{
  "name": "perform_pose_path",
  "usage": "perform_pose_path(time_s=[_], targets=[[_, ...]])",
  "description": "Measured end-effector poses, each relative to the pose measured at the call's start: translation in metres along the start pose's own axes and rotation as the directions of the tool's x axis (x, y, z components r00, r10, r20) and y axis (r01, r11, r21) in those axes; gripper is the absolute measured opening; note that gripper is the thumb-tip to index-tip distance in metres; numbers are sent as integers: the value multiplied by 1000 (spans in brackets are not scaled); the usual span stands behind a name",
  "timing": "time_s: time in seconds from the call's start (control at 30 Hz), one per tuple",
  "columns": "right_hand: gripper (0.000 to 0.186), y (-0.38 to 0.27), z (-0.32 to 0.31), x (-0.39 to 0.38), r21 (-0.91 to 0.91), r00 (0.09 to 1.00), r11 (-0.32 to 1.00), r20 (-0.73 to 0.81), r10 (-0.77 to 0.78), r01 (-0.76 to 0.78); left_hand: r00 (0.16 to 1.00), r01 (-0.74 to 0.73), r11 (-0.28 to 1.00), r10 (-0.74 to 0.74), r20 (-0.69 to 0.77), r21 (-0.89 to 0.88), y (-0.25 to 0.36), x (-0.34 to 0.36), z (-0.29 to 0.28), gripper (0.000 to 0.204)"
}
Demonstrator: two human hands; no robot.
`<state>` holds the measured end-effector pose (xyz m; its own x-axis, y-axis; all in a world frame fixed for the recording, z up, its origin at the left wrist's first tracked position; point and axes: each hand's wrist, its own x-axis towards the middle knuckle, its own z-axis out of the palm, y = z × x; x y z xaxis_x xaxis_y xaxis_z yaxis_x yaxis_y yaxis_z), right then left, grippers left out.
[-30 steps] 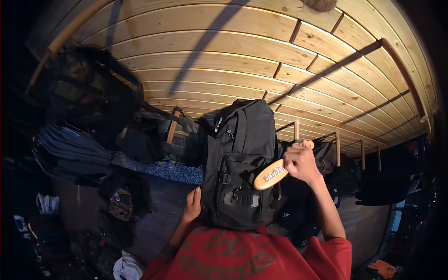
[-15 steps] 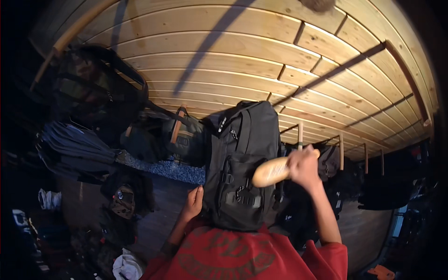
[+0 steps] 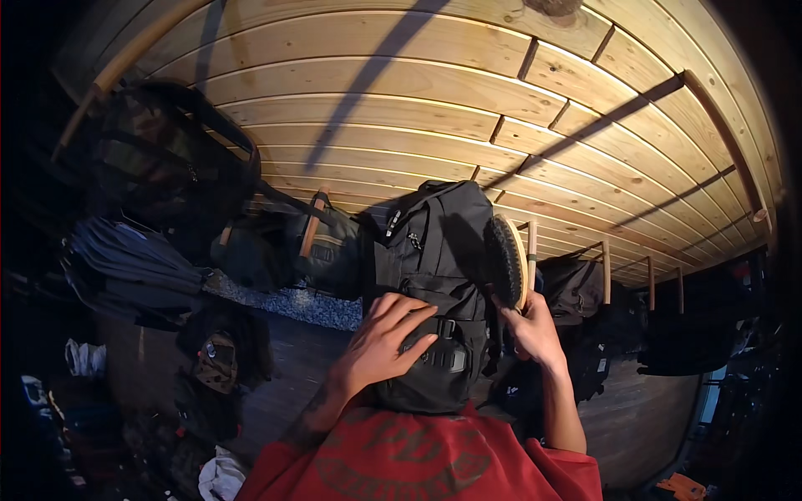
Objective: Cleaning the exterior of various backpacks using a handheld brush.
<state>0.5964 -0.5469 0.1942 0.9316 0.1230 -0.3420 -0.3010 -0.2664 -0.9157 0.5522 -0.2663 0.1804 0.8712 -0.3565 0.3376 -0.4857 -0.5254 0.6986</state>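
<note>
A black backpack [image 3: 443, 250] with zips, a buckle and a front pocket hangs upright right before me. My left hand [image 3: 384, 342] lies over the lower left part of its front, fingers stretched and apart, pressing on the fabric near the pocket. In my right hand [image 3: 530, 330] is a wooden brush [image 3: 511, 259] with dark bristles, gripped by its handle. It stands on edge beside the backpack's right side, bristles facing the pack. Whether the bristles touch the fabric I cannot tell.
Behind the backpack rises a wall of pale wooden planks [image 3: 401, 92]. Wooden pegs [image 3: 607, 271] jut out, bearing more dark bags [image 3: 576, 288]. To the left hang a camouflage bag [image 3: 167, 159] and folded dark clothes [image 3: 138, 259]. A strip of grey gravel [image 3: 284, 307] runs below.
The brush has gone from lying across the backpack's front to standing upright at its right side. My left hand has moved from the pack's left edge onto its front and opened.
</note>
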Motion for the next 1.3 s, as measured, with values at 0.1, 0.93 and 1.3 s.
perform_pose_path(time_s=[0.1, 0.93, 1.3], targets=[[25, 3, 0, -3, 12, 1000, 1000, 0, -4, 4, 991, 5, 997, -15, 133, 72, 0, -3, 11, 48], [55, -48, 56, 46, -714, 893, 588, 448, -35, 381, 998, 53, 995, -56, 39, 82, 2, -35, 31, 37], [56, -45, 72, 39, -895, 913, 289, 388, 125, 341, 990, 63, 993, -75, 117, 103, 3, -38, 30, 44]])
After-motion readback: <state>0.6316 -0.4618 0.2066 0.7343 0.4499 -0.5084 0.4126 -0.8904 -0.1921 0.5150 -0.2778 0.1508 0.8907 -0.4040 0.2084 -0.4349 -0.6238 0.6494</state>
